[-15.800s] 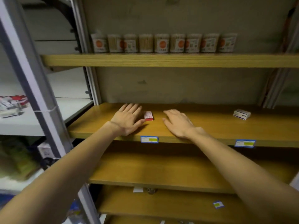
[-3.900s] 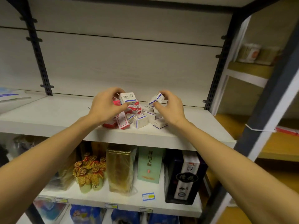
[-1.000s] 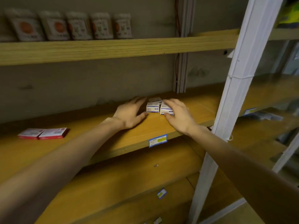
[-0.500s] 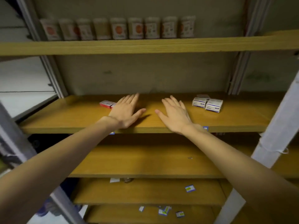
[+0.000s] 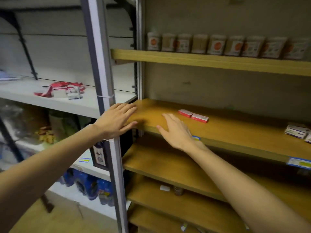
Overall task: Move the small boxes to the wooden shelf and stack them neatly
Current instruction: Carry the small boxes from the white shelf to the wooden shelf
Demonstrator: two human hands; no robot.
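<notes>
A single head-worn view looks forward and a little down from close in front of the wooden shelf (image 5: 235, 132), near enough that both forearms reach into it. The view faces the shelf's left end, so the grey upright post (image 5: 102, 91) just left of it runs top to bottom through the frame. Left of the post a white shelf (image 5: 67, 103) shows. Wide-angle bending and blur mark the edges.

Wooden shelf (image 5: 235, 132): two red boxes (image 5: 193, 115) lying flat end to end mid-board, white-and-blue boxes (image 5: 297, 131) at right edge. White shelf (image 5: 70, 103) to the left: heap of small boxes (image 5: 65, 90), blurred.
</notes>
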